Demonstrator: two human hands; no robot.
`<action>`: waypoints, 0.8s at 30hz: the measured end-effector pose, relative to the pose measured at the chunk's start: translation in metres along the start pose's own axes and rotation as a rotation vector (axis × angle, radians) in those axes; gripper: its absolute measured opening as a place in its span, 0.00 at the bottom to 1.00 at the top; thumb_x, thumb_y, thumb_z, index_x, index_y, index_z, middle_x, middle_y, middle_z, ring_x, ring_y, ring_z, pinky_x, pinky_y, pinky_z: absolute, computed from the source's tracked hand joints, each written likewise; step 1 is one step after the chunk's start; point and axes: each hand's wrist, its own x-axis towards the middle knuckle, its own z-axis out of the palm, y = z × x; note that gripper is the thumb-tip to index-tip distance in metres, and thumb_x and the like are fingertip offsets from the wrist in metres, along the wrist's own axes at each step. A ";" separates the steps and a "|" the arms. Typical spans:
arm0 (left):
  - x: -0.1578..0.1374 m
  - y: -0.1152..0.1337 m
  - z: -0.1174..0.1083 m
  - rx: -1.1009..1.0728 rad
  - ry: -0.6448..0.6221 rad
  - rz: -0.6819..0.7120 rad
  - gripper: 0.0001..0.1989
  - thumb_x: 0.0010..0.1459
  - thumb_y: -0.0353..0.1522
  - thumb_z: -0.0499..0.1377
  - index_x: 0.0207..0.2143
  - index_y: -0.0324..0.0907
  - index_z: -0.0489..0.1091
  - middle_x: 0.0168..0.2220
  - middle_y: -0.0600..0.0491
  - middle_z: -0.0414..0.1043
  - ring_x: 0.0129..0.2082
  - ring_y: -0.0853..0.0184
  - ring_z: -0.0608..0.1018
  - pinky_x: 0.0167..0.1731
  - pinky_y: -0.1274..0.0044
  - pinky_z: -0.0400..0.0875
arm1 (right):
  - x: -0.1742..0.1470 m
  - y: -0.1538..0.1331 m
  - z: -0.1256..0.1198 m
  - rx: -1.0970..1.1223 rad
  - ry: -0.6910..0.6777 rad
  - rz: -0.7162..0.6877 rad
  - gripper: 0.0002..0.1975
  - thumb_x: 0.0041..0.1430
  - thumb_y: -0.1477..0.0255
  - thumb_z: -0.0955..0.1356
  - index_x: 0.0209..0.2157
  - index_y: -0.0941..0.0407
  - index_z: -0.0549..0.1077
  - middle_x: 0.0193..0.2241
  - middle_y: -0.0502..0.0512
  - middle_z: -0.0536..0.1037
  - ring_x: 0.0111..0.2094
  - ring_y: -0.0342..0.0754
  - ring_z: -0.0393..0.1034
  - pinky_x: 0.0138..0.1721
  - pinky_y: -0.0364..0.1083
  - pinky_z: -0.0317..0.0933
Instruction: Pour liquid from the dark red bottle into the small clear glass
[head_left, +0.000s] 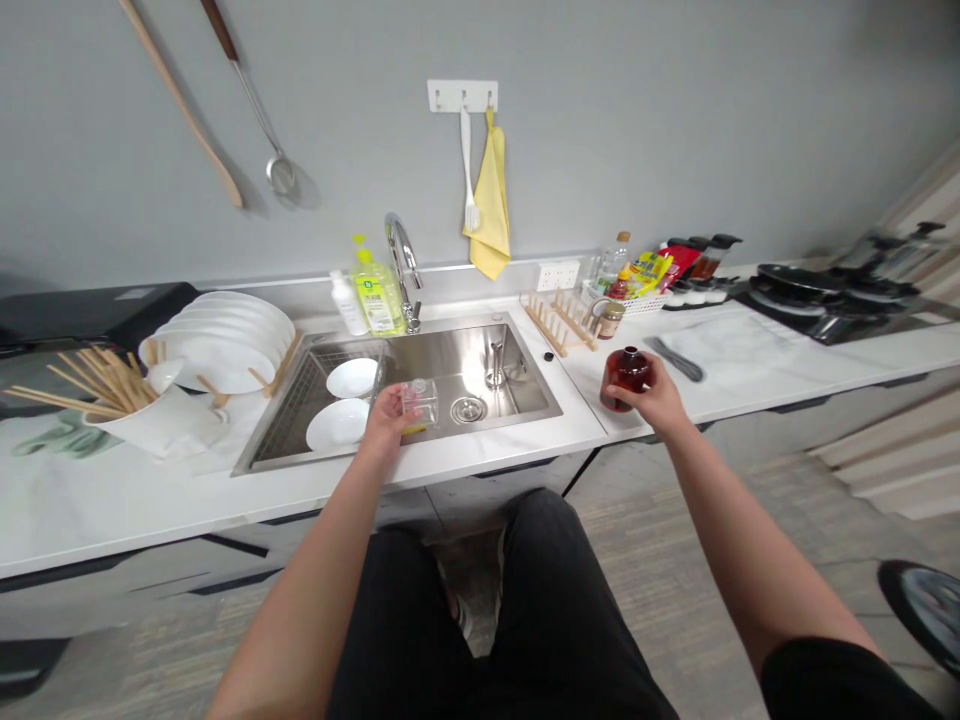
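Observation:
My left hand (385, 424) grips a small clear square bottle (420, 402) over the front of the sink (551, 400). Beneath it a bit of something yellow (414, 429) shows at the sink's front edge. To the right of the sink, my right hand (660, 396) is closed round a round amber bottle (627, 375) with a short, uncapped neck. That bottle is upright at the counter; whether its base touches the surface I cannot tell. A small black cap (548, 357) lies between the sink and a wooden rack (562, 322).
White bowls (337, 425) sit in the sink's left part, below the faucet (405, 265). Soap bottles (377, 295) stand behind. Stacked plates (217, 340) and a chopstick holder (161, 420) are left. A jar (610, 321), a dark grey cloth strip (675, 358) and pans (799, 287) are right.

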 end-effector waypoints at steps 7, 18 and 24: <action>0.002 -0.005 -0.002 0.009 0.020 -0.008 0.33 0.41 0.34 0.83 0.49 0.46 0.75 0.46 0.50 0.82 0.47 0.60 0.83 0.51 0.66 0.80 | -0.009 0.025 0.027 0.047 0.023 0.016 0.56 0.42 0.43 0.83 0.67 0.51 0.67 0.61 0.67 0.80 0.56 0.67 0.80 0.61 0.68 0.75; 0.003 -0.005 -0.002 0.009 0.016 -0.015 0.34 0.41 0.34 0.83 0.50 0.47 0.75 0.46 0.51 0.82 0.47 0.60 0.83 0.51 0.66 0.79 | 0.016 0.021 0.052 -0.056 -0.012 0.011 0.55 0.48 0.43 0.81 0.71 0.52 0.66 0.62 0.69 0.81 0.55 0.67 0.81 0.60 0.68 0.75; 0.003 -0.005 -0.002 0.011 0.004 -0.013 0.34 0.41 0.34 0.83 0.50 0.46 0.75 0.47 0.50 0.81 0.48 0.59 0.83 0.52 0.66 0.79 | 0.029 0.025 0.046 -0.116 0.000 0.013 0.56 0.47 0.43 0.81 0.71 0.54 0.67 0.62 0.71 0.81 0.58 0.69 0.80 0.61 0.68 0.74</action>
